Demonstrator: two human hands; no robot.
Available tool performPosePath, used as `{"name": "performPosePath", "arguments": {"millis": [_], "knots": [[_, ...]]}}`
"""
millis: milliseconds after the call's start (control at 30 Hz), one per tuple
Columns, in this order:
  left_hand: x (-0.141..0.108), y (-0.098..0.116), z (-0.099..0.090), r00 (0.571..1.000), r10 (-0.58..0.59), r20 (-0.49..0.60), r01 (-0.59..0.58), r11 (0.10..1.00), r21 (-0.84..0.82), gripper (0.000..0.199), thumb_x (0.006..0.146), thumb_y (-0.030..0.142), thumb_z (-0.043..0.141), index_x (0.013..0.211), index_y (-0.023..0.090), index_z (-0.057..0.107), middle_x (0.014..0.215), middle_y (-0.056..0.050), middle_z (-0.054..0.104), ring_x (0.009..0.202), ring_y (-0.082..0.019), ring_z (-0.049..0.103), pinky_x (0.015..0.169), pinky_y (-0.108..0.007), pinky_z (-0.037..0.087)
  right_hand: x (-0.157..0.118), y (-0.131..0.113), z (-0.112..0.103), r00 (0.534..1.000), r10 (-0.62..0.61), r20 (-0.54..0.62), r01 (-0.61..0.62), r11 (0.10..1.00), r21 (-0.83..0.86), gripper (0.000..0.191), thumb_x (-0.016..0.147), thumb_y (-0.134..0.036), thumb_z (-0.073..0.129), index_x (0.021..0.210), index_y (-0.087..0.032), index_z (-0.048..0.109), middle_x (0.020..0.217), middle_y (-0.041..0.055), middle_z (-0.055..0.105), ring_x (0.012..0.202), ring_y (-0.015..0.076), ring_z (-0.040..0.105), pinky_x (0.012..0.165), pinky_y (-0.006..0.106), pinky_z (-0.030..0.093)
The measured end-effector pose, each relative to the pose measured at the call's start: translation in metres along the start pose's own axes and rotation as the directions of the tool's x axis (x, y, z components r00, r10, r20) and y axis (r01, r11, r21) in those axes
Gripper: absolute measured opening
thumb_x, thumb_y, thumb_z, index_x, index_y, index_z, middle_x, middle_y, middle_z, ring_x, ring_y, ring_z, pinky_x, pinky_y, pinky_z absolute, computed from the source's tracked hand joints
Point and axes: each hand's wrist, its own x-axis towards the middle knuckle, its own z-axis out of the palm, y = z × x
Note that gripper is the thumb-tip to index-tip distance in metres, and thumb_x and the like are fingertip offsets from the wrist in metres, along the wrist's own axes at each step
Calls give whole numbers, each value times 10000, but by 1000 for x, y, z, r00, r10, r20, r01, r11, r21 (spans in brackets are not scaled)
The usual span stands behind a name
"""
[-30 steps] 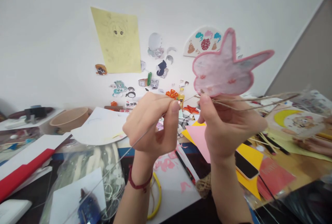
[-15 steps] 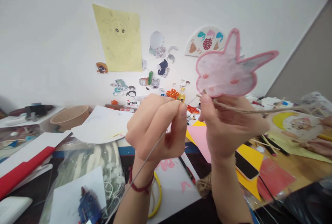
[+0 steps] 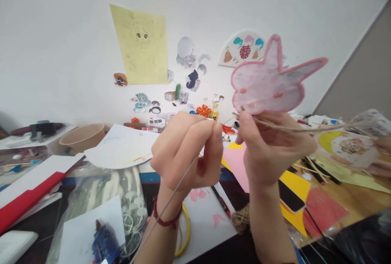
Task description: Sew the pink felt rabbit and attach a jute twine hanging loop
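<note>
My right hand (image 3: 265, 154) is raised and pinches the lower edge of a rabbit-head cutout (image 3: 267, 86), pale with a pink border and two long ears. Brown twine (image 3: 311, 128) passes by its thumb and stretches off to the right. Thumb and forefinger of my left hand (image 3: 187, 154) are pressed together on a thin grey string (image 3: 177, 188), which slants down to the lower left. A fine length runs from that pinch toward the cutout's bottom edge. How it joins there is too small to tell.
Below my wrists lie a twine ball (image 3: 241, 219), a yellow ring (image 3: 186, 231) and a pink-marked white sheet (image 3: 210, 231). A phone (image 3: 291, 196) rests on yellow paper. At right, another person's hand (image 3: 381, 156) holds a moon-decorated piece (image 3: 346, 148). A wooden bowl (image 3: 82, 137) stands left.
My left hand has shifted very slightly right, still pinching the string. The cutout and my right hand have hardly moved. The other person's decorated piece has tilted slightly.
</note>
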Motion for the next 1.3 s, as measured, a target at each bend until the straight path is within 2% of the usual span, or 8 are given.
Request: {"name": "performPosePath", "arguments": {"millis": [200,333,600,800,1167,1300], "knots": [[1,2,0,1000,7,-9,-7,1000,0,154,818,37,645,742,166,606,597,7,568,495,-105,498,461,-288,392,0,1,0,1000,-27,-4,27,999,-25,103,784,-189,741,695,-218,697,588,-30,664,471,125,589,487,294,502],[4,6,0,999,-43,-17,43,999,0,187,809,-5,606,737,167,604,582,9,548,498,-110,493,467,-290,392,1,4,1,996,-88,-18,87,995,-54,122,778,-200,744,674,-215,683,568,-37,653,457,122,579,469,286,493],[4,11,-2,997,-79,12,79,997,26,168,801,-5,607,715,139,611,592,4,567,540,-104,498,495,-282,411,1,2,2,996,-89,-32,87,995,-48,168,779,-186,735,628,-215,666,540,-41,619,466,118,568,485,285,486],[4,8,-1,999,-29,12,29,999,18,141,767,-19,628,702,106,615,592,-9,564,544,-99,492,496,-278,388,2,2,3,993,-102,-56,99,994,-52,171,775,-209,732,618,-219,665,522,-45,605,461,116,565,480,283,479],[5,10,-2,999,-37,19,36,999,35,141,763,-10,638,714,119,607,594,2,563,543,-100,506,497,-272,385,0,0,0,996,-94,-8,93,993,-79,111,785,-177,731,685,-214,701,566,-29,650,455,124,568,474,294,489],[5,11,-6,996,-58,60,56,998,29,157,762,-14,644,722,132,602,596,7,561,546,-102,501,497,-282,385,1,0,-1,997,-71,23,73,996,-58,119,778,-181,733,678,-209,677,598,-22,665,495,135,604,465,287,477]]}}
